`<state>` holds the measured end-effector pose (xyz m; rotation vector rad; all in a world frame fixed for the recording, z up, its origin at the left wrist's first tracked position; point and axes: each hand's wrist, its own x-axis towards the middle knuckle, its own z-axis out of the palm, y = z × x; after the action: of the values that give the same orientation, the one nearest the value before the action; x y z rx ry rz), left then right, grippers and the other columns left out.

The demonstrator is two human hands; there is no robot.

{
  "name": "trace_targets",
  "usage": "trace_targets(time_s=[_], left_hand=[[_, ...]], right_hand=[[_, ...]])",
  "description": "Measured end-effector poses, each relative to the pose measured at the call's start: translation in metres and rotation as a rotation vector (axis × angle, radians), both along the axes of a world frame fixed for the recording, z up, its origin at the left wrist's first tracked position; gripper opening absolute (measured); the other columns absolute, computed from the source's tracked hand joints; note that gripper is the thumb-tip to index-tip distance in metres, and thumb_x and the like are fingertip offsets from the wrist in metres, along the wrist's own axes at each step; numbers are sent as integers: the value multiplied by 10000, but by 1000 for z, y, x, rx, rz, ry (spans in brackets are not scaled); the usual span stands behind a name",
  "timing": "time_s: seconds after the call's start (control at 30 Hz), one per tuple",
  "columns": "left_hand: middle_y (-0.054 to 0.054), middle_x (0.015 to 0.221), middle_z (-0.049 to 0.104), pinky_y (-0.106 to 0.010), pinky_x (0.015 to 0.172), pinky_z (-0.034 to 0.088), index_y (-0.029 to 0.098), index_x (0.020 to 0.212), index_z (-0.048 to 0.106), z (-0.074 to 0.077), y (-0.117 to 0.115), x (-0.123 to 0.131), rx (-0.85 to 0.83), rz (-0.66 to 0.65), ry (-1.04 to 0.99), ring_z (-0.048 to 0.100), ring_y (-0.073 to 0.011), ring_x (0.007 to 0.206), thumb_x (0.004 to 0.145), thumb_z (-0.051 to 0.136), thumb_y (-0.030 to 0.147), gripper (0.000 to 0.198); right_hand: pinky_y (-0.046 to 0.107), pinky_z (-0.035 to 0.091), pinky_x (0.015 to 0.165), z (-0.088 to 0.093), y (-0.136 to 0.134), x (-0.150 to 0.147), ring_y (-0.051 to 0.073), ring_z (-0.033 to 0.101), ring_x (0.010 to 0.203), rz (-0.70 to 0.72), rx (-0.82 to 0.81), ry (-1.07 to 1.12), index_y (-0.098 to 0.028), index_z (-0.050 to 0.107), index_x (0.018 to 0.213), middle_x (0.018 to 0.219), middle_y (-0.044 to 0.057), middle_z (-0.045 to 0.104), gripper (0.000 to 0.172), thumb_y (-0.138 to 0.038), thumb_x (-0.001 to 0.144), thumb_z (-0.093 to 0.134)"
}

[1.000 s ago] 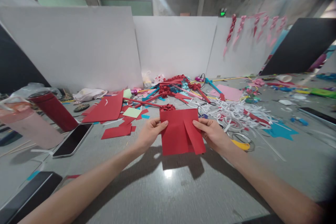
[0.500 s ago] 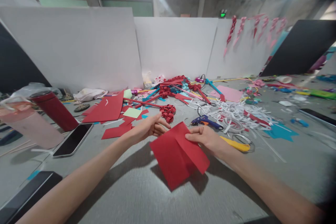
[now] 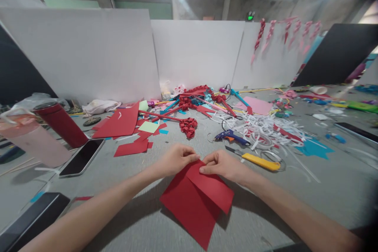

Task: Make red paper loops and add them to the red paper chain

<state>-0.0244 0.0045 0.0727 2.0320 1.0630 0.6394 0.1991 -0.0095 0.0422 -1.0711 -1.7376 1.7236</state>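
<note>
A red sheet of paper (image 3: 189, 201) is held just above the table, part of it folded over into a flap that lifts off the rest. My left hand (image 3: 179, 160) pinches its top corner between thumb and fingers. Right beside it, my right hand (image 3: 218, 164) grips the flap's upper edge with its thumb on top. Beyond the hands lies a red paper ball on a stick (image 3: 188, 127). A yellow utility knife (image 3: 261, 161) with its blade out rests to the right of my right hand, and a blue glue gun (image 3: 233, 138) lies behind it.
Left stand a red thermos (image 3: 63, 124) and a pink bottle (image 3: 35, 138), with a phone (image 3: 82, 157) before them. Red paper sheets (image 3: 119, 121) lie near the phone. White paper shreds (image 3: 262, 130) heap up at right. White panels (image 3: 197, 55) border the table's back.
My left hand has come in from the left and now pinches the paper's top corner. The sheet and my right hand have moved nearer to me, uncovering more of the knife.
</note>
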Motion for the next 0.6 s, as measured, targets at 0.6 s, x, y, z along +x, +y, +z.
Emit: trace_targets(time_s=[0.6], left_hand=[[-14, 696, 642, -254, 599, 374, 162, 789, 714, -17, 64, -46, -67, 217, -207, 552, -173, 645, 790, 671, 622, 462]], right_hand=[[273, 549, 654, 5, 12, 21, 186, 751, 709, 23, 56, -19, -137, 795, 866, 860, 129, 800, 420, -549, 849, 712]])
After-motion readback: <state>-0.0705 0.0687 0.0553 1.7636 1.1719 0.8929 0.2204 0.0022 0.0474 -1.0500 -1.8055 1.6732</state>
